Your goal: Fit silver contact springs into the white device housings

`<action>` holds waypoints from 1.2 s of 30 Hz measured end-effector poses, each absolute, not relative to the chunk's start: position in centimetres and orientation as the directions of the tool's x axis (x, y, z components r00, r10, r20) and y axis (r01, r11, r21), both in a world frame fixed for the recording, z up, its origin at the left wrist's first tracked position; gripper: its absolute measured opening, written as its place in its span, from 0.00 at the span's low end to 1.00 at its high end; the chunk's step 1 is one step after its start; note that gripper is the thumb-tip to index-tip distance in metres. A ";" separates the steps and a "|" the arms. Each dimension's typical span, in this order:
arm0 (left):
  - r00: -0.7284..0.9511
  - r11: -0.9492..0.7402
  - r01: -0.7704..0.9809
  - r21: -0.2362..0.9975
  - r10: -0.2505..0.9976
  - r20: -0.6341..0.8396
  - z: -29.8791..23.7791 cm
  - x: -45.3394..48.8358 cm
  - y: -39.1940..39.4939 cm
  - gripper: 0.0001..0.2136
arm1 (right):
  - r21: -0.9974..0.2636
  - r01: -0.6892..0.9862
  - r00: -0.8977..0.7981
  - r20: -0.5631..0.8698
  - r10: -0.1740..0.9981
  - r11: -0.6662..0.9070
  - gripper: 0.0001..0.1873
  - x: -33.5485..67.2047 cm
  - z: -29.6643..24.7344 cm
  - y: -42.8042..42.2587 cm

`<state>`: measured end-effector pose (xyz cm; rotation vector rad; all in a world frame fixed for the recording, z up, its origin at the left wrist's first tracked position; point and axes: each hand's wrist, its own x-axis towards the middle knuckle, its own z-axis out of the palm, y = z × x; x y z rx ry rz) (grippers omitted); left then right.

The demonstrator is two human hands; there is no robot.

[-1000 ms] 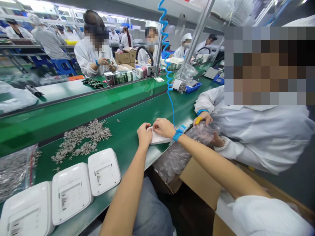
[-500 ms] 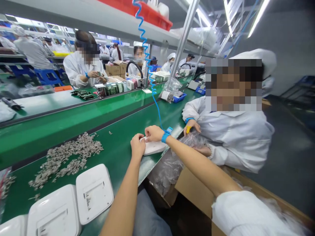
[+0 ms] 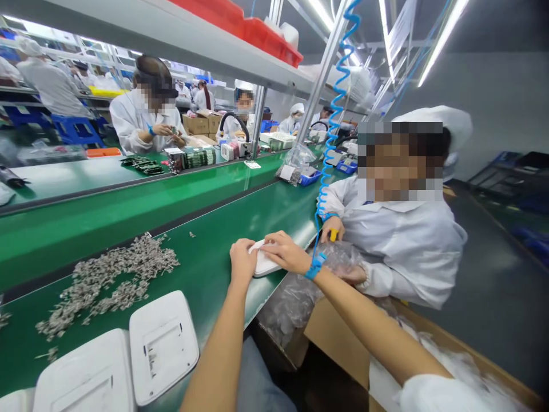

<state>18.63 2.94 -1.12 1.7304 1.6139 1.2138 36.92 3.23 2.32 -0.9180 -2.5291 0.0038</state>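
Observation:
A white plastic housing (image 3: 266, 268) with rounded corners lies on the green bench near its front edge. My left hand (image 3: 243, 258) is closed on the housing's left side, fingers curled at its edge. Over the top of the housing reaches my right hand (image 3: 289, 253), its fingers stretched out and touching the surface. Whatever lies under those fingertips is hidden. A blue wrist strap (image 3: 316, 266) with a coiled cord circles my right wrist. Nearer to me on the left are more white housings (image 3: 165, 346), with recessed rectangles on their upper faces.
Small metal parts (image 3: 124, 269) lie in a loose pile at left. A co-worker (image 3: 407, 246) sits at right, hands at clear plastic bags (image 3: 338, 254). Below the bench edge stands an open cardboard box (image 3: 338, 337) beside bags. A metal post (image 3: 315, 86) and shelf rise ahead.
My right hand's fingers have gone from bent in a pinch to stretched out over the housing. The coiled blue cord has swung right. The view has shifted slightly.

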 end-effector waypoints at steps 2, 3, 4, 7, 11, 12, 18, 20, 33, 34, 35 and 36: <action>-0.076 -0.188 0.546 0.817 0.959 0.272 -1.2 18.6 3.0 0.07 | -0.151 0.605 -0.668 0.439 0.602 0.782 0.15 37.4 1.8 2.9; -0.071 -0.187 0.552 0.813 0.961 0.269 -1.2 18.7 3.0 0.07 | -0.153 0.600 -0.669 0.442 0.598 0.785 0.15 37.5 1.7 3.0; -0.066 -0.186 0.557 0.810 0.962 0.266 -1.2 18.7 3.0 0.07 | -0.155 0.594 -0.673 0.441 0.594 0.789 0.16 37.5 1.7 3.0; -0.061 -0.181 0.567 0.803 0.964 0.260 -1.3 18.7 3.0 0.08 | -0.165 0.585 -0.676 0.441 0.590 0.794 0.16 37.4 1.8 3.3; -0.071 -0.174 0.575 0.800 0.963 0.261 -1.4 18.9 3.0 0.08 | -0.162 0.593 -0.671 0.442 0.595 0.789 0.15 37.3 1.9 3.3; -0.071 -0.178 0.578 0.797 0.961 0.266 -1.4 18.9 2.9 0.08 | -0.155 0.597 -0.671 0.441 0.596 0.787 0.15 37.2 1.9 3.3; -0.074 -0.185 0.605 0.775 0.956 0.285 -1.1 19.3 2.4 0.08 | -0.110 0.637 -0.663 0.426 0.616 0.763 0.16 36.9 1.9 3.0; -0.083 -0.164 0.616 0.771 0.959 0.270 -1.1 19.4 2.3 0.09 | -0.098 0.638 -0.664 0.431 0.611 0.764 0.16 36.9 1.8 3.0; -0.091 -0.172 0.643 0.747 0.951 0.297 -1.1 19.7 1.9 0.08 | -0.149 0.618 -0.625 0.503 0.597 0.772 0.15 37.2 0.8 2.9; -0.090 -0.175 0.644 0.745 0.949 0.301 -1.0 19.7 1.9 0.08 | -0.142 0.633 -0.620 0.494 0.609 0.761 0.15 37.2 0.8 2.9; -0.088 -0.181 0.647 0.741 0.947 0.308 -1.0 19.6 1.9 0.08 | -0.132 0.648 -0.616 0.488 0.618 0.750 0.15 37.1 0.8 2.9; -0.086 -0.189 0.651 0.735 0.944 0.319 -1.0 19.6 1.9 0.08 | -0.118 0.660 -0.615 0.482 0.624 0.742 0.15 37.1 0.8 2.9</action>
